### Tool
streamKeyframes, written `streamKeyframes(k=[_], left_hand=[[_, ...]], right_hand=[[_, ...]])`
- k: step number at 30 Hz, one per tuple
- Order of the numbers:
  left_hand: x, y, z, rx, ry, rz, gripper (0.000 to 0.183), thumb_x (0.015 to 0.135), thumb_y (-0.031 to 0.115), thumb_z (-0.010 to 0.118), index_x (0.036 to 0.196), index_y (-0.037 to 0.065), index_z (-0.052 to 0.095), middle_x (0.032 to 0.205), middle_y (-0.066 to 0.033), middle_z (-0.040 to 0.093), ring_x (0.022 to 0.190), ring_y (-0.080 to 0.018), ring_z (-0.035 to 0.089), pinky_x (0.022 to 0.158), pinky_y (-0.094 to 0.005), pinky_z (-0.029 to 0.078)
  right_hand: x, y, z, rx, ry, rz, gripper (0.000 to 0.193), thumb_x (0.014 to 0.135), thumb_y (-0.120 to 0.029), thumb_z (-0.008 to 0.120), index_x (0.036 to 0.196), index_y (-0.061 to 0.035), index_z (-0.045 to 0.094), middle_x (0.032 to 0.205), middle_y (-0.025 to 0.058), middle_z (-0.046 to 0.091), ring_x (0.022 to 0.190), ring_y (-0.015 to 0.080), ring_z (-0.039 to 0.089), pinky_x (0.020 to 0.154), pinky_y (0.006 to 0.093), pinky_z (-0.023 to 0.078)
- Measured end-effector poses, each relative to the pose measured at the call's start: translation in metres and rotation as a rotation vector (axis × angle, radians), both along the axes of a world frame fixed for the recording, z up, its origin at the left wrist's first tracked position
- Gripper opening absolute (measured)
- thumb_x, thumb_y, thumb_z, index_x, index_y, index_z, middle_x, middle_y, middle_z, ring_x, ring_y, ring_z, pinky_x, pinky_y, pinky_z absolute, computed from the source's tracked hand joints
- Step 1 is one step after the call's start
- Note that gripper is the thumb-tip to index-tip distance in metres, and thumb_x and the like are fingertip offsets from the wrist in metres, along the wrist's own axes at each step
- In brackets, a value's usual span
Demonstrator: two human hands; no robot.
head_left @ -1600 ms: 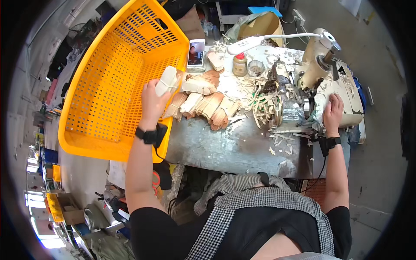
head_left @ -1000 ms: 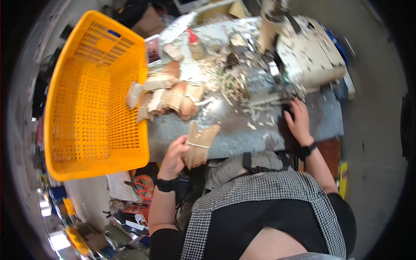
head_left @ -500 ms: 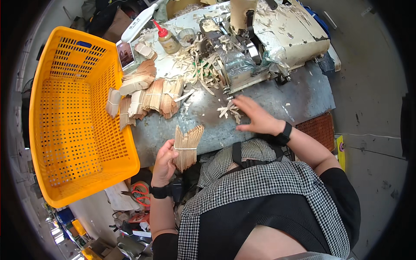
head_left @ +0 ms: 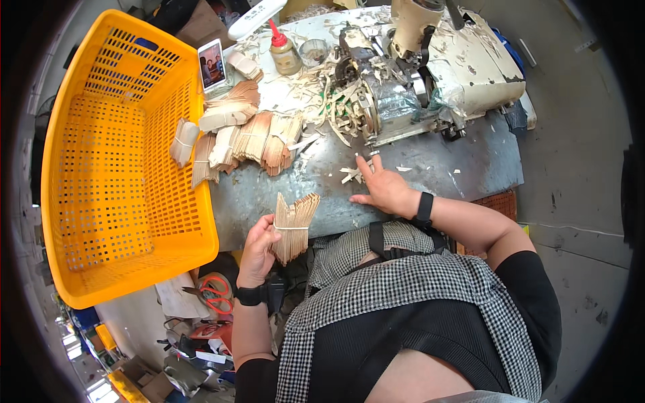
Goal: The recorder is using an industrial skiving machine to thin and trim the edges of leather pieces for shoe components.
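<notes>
Your left hand (head_left: 259, 252) is curled tight around a banded bundle of thin wooden sticks (head_left: 293, 227), gripping it at its lower half so the loose tops fan out toward one o'clock; the bundle stands just off the near edge of the grey metal table (head_left: 430, 168), roughly at the centre of the view. Your right hand (head_left: 383, 191) lies palm down and spread flat on the table at about three o'clock from the bundle, holding nothing, its fingertips among a few scattered wood slivers (head_left: 351, 174). Directly at twelve o'clock from that hand sits the worn, cream-painted machine (head_left: 437, 60), with a tangle of shavings (head_left: 336, 101) piled at its left side. More tied bundles (head_left: 242, 138) lie heaped on the table at eleven o'clock from the one you hold, just beside the wall of the big yellow plastic basket (head_left: 114, 161), which fills the nine o'clock side. A phone (head_left: 211, 64) leans by the basket's far corner, and a small glue bottle with a red tip (head_left: 284, 54) stands near it, at twelve o'clock.
</notes>
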State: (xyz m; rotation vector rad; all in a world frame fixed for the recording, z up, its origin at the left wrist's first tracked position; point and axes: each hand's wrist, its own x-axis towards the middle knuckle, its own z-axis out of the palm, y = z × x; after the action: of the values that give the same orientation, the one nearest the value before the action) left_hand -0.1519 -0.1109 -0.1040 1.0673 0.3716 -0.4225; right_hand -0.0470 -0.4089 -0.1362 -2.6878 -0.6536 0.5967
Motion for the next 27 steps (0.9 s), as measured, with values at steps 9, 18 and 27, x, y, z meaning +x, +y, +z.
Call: streamKeyframes(k=[9, 18, 27], left_hand=[[-0.012, 0.006, -0.012, 0.027, 0.023, 0.058, 0.046, 0.083, 0.01, 0.057, 0.125, -0.004, 0.046, 0.115, -0.0113, 0.061, 0.107, -0.0177, 0.059, 0.097, -0.0318, 0.044], [-0.012, 0.008, -0.014, 0.019, 0.028, 0.11, 0.044, 0.083, 0.009, 0.059, 0.123, -0.004, 0.046, 0.114, -0.0099, 0.06, 0.105, -0.0161, 0.058, 0.096, -0.0307, 0.044], [-0.013, 0.014, -0.013, 0.02, -0.002, 0.116, 0.042, 0.083, 0.01, 0.059, 0.122, -0.004, 0.049, 0.113, -0.008, 0.059, 0.103, -0.0145, 0.057, 0.095, -0.0298, 0.043]], right_hand=[[0.021, 0.033, -0.024, 0.139, -0.177, 0.128, 0.045, 0.094, -0.037, 0.054, 0.119, -0.0031, 0.04, 0.105, 0.0232, 0.047, 0.072, 0.0392, 0.064, 0.062, 0.0438, 0.055], [0.031, 0.035, -0.021, 0.194, -0.041, 0.255, 0.012, 0.089, -0.006, 0.046, 0.099, -0.0004, 0.043, 0.095, 0.0231, 0.052, 0.078, 0.0419, 0.064, 0.069, 0.0518, 0.052], [0.129, 0.05, 0.124, 0.297, -1.134, -0.079, 0.049, 0.078, -0.006, 0.061, 0.125, 0.0014, 0.047, 0.122, 0.0224, 0.049, 0.093, 0.0338, 0.055, 0.08, 0.0441, 0.048]])
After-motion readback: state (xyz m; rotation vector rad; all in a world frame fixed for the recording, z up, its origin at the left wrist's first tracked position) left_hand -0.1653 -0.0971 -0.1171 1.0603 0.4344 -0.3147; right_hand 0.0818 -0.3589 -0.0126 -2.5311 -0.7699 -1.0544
